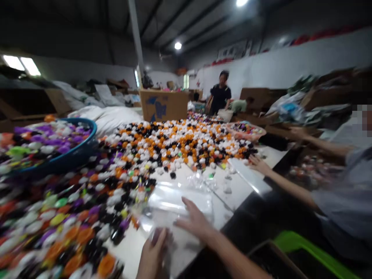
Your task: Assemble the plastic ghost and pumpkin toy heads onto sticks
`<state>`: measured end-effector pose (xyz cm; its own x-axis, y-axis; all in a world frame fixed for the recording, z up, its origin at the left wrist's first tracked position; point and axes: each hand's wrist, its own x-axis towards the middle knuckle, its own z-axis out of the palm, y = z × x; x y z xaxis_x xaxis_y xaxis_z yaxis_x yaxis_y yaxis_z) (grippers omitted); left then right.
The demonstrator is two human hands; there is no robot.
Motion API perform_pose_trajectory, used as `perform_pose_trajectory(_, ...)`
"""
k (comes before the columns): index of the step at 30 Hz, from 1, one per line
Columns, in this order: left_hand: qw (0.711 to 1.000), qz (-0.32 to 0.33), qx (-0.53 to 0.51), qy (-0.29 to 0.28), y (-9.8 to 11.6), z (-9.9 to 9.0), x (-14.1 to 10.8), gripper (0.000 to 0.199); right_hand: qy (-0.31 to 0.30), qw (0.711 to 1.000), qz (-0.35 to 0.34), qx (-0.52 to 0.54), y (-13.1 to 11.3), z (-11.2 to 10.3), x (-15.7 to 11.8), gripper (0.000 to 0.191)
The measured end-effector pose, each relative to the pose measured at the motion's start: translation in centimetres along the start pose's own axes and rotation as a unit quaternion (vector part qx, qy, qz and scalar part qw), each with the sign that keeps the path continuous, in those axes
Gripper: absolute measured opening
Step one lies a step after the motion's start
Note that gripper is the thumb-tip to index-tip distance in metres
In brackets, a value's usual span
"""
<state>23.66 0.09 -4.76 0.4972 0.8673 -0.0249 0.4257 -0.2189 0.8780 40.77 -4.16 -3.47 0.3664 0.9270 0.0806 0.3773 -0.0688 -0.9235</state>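
Note:
A stack of clear plastic bags [180, 199] lies on the white table [126, 246], shiny under the lights. Over its near right edge reaches my right hand [196, 223], fingers spread and nothing held in them. Nearer the camera and to the left is my left hand [154, 248], its thumb and fingers closed on something small, purplish and blurred. A large pile of small orange, white, black and purple pieces [174, 145] spreads over the table beyond the bags and down the left side.
A blue basin [87, 143] of pieces stands at left, a cardboard box [165, 105] behind. At right a co-worker's hand [260, 164] is beside a clear-bag stack [247, 176]. A green container [308, 248] sits lower right; another person [220, 97] stands at the back.

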Motion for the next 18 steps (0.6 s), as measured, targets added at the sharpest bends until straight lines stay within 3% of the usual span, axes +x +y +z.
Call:
perform_pose_trajectory(2, 0.983, -0.068, -0.167, 0.017, -1.5, -0.2, -1.4, 0.047, -0.079, 0.988, 0.076, 0.112, 0.1, 1.5, -0.3, 0.084)
perform_pose_trajectory(5, 0.927, -0.131, -0.350, 0.033, -2.4, -0.3, -2.4, 0.044, -0.171, 0.966, 0.092, 0.173, 0.0, 1.3, 0.1, 0.068)
perform_pose_trajectory(7, 0.884, -0.158, -0.437, 0.044, -2.3, -0.3, -2.6, 0.043, -0.195, 0.962, 0.085, 0.171, -0.3, 1.1, 0.2, 0.056)
perform_pose_trajectory(8, 0.878, -0.165, -0.447, 0.047, -2.1, -0.4, -2.7, 0.043, -0.189, 0.965, 0.081, 0.161, -0.5, 1.1, 0.2, 0.053)
perform_pose_trajectory(11, 0.879, -0.155, -0.450, 0.042, -1.6, -0.6, -3.1, 0.041, -0.108, 0.991, 0.058, 0.049, -1.0, 1.4, 0.0, 0.056)
perform_pose_trajectory(14, 0.888, -0.128, -0.442, 0.023, -1.7, -0.6, -3.5, 0.040, -0.046, 0.993, 0.034, -0.102, -1.1, 1.8, 0.0, 0.068)
perform_pose_trajectory(16, 0.898, -0.133, -0.418, 0.025, -1.9, -0.6, -3.8, 0.043, -0.074, 0.989, 0.032, -0.122, -1.0, 2.3, -0.2, 0.071)
perform_pose_trajectory(18, 0.917, -0.149, -0.367, 0.055, -1.7, -0.7, -3.9, 0.044, -0.129, 0.987, 0.053, -0.074, -0.8, 2.9, -0.8, 0.071)
